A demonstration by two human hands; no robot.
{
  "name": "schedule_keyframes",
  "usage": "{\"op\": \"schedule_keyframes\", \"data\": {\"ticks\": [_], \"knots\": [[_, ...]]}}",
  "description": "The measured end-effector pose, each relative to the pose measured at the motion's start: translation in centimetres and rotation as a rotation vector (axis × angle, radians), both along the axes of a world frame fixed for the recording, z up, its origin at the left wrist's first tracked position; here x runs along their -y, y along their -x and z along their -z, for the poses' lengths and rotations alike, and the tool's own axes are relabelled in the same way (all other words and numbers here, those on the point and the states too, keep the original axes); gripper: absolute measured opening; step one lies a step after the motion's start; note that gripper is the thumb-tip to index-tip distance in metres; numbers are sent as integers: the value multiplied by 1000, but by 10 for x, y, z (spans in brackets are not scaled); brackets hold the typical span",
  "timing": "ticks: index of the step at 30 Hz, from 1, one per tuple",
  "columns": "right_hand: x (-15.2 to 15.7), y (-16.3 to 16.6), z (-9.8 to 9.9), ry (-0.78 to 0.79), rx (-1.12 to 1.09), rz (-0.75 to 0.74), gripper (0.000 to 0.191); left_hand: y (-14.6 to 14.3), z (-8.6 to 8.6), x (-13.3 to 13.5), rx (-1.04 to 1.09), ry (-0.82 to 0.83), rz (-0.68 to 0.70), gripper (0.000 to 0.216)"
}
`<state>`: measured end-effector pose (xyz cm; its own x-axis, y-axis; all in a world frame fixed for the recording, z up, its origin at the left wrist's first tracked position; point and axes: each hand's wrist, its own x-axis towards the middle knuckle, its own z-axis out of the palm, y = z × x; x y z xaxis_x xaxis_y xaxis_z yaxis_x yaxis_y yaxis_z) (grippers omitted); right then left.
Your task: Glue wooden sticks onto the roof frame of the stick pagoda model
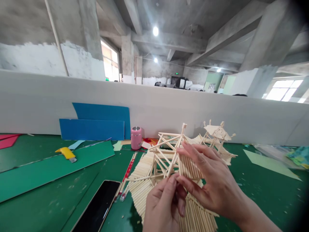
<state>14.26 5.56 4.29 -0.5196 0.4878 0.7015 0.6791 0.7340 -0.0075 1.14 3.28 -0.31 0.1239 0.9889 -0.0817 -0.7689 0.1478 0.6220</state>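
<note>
A pavilion-like model of thin pale wooden sticks (145, 190) stands in front of me, with lower roof panels of sticks laid side by side and an open frame above. My right hand (212, 177) spans an upper roof panel (189, 166), fingertips near its top and thumb at its lower edge. Below that edge, the fingers of my left hand (164, 203) are pinched together close to my right thumb. Whatever lies between them is hidden. Behind my right hand rises a smaller stick pavilion (218, 133) with a pointed roof.
Left of the model lie a phone (98, 206), bundled sticks in red-marked wrapping (129, 169) and a yellow utility knife (66, 154) on a green board (36, 172). A pink flask (136, 138) and blue boards (93, 129) stand by the white partition (156, 103). Light green paper (271, 164) lies right.
</note>
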Motion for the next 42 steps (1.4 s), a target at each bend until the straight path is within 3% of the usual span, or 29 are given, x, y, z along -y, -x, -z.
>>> {"op": "schedule_keyframes", "data": {"ticks": [5,26,42], "knots": [[0,-1,0,-10,16,-7,68,-1,2,-3,69,16,63,17],[-4,-3,3,-86,66,-21,67,-1,2,-9,29,37,57,22],[1,-5,4,-58,82,-29,68,1,-2,-6,13,57,34,20]]}}
